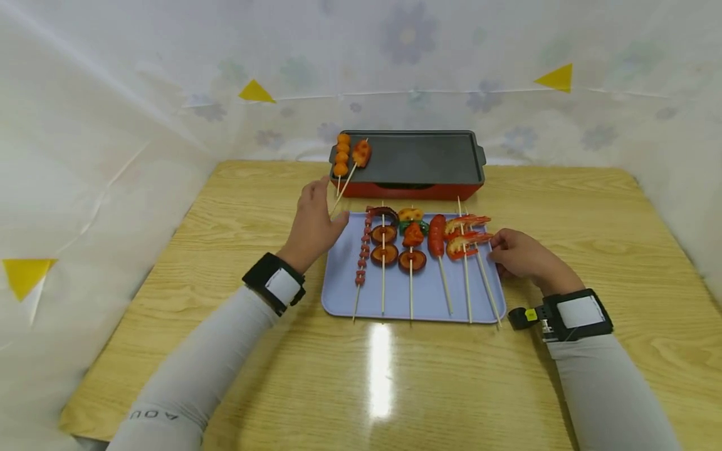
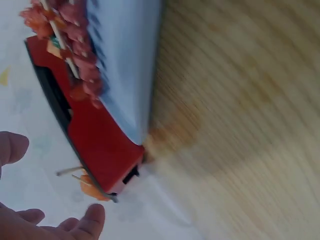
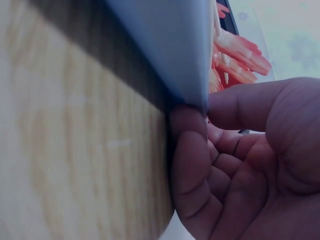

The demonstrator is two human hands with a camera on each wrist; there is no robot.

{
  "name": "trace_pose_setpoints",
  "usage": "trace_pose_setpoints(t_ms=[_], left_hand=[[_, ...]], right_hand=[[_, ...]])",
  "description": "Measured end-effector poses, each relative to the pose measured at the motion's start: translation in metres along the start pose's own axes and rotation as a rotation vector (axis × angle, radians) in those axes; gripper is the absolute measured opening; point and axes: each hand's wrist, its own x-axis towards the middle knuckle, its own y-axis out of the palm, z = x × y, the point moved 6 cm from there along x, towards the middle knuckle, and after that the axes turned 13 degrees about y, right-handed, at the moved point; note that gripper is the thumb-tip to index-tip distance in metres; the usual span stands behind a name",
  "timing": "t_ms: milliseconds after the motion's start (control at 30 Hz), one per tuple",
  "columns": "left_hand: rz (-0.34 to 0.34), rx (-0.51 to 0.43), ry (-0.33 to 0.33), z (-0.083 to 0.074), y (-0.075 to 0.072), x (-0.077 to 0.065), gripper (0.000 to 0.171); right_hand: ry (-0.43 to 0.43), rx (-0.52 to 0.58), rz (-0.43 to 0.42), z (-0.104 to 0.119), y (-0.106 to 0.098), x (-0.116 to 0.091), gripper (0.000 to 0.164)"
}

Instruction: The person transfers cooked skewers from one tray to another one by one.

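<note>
My left hand [image 1: 316, 225] hovers by the tray's upper left corner, below the grill's left end. Its thumb and fingers [image 2: 92, 220] are spread apart with nothing between them. Close to it, the stick of a reddish-brown meat skewer [image 1: 361, 153] slants down from the grill [image 1: 420, 156]; beside that lies a skewer of orange balls [image 1: 341, 156]. With thumb and curled index finger, my right hand [image 1: 521, 257] pinches the right rim of the light blue tray [image 3: 185, 55]. Next to that hand are prawn skewers [image 1: 465, 244], a sausage skewer [image 1: 437, 235] and, further left, mushroom skewers [image 1: 384, 255].
A thin skewer of small pink pieces [image 1: 361, 263] lies at the tray's left side. The black-topped red grill stands behind the tray, near the back edge of the wooden table [image 1: 237, 225]. Flowered sheeting [image 1: 406, 69] with yellow triangles hangs around the table.
</note>
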Motion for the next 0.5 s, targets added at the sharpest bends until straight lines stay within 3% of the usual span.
trace_pose_setpoints(t_ms=[167,500], left_hand=[[0.013,0.048,-0.039,0.013,-0.002,0.019,0.07],[0.199,0.077,-0.17,0.025,-0.001,0.041,0.052]], right_hand=[[-0.014,0.011,-0.007,0.0,-0.001,0.0,0.025],[-0.009,-0.004,-0.005,-0.002,0.0,0.001,0.025]])
